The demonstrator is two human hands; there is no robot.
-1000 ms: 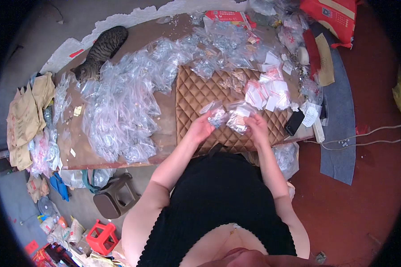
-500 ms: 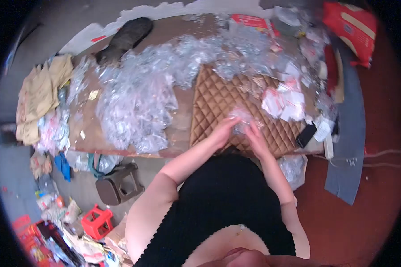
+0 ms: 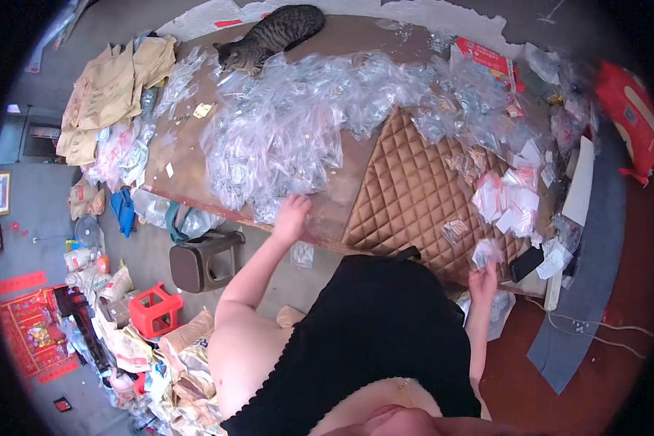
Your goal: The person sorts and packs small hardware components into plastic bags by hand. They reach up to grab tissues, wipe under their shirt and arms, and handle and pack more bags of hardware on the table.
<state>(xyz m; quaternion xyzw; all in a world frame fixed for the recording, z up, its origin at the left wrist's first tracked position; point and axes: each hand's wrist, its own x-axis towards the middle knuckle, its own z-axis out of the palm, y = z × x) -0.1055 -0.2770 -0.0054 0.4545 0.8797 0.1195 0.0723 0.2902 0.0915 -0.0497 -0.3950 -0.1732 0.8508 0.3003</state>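
Note:
My left hand (image 3: 293, 219) is at the front edge of the large pile of clear plastic bags (image 3: 276, 149), its fingers curled; whether they grip a bag is hidden. Just below it a small clear bag (image 3: 302, 254) hangs at the table's edge. My right hand (image 3: 483, 277) pinches a small clear bag (image 3: 487, 253) over the right part of the brown quilted mat (image 3: 407, 189). Another small filled bag (image 3: 455, 231) lies on the mat. Beyond my right hand are white and pink packets (image 3: 512, 200) in a heap.
A tabby cat (image 3: 276, 35) lies at the table's far edge. A black phone (image 3: 526, 264) and white papers (image 3: 554, 260) are at the right. Brown paper bags (image 3: 109, 102) stand at the left. On the floor are a dark stool (image 3: 189, 267) and a red stool (image 3: 155, 309).
My hands have moved apart, the left one to the bag pile and the right one to the mat's right side. A small filled bag now lies on the mat. The view has turned left.

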